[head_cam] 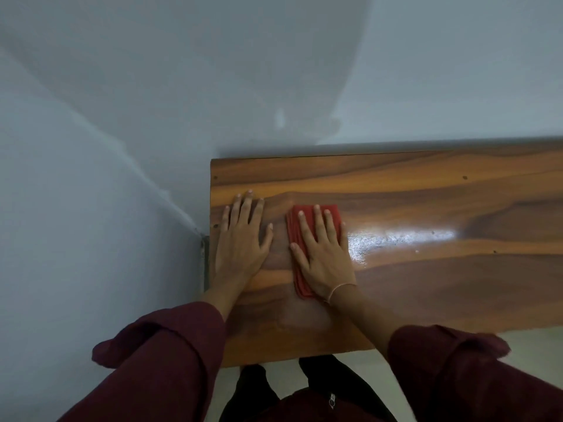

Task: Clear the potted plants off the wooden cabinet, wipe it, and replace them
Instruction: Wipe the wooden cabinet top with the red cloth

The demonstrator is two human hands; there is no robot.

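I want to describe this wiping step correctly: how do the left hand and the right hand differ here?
The right hand presses flat on the folded red cloth; the left hand lies directly on the bare wooden cabinet. The left hand is nearer the cabinet's left edge. The right wrist wears a thin bracelet; the left shows none. Both are flat, fingers spread, with maroon sleeves.

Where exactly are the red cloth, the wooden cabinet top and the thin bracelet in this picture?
red cloth (330, 213): head view, on its far right corner, beyond the fingertips.
wooden cabinet top (426, 184): head view, on bare wood near the back edge.
thin bracelet (336, 290): head view, on the strand crossing the right wrist.
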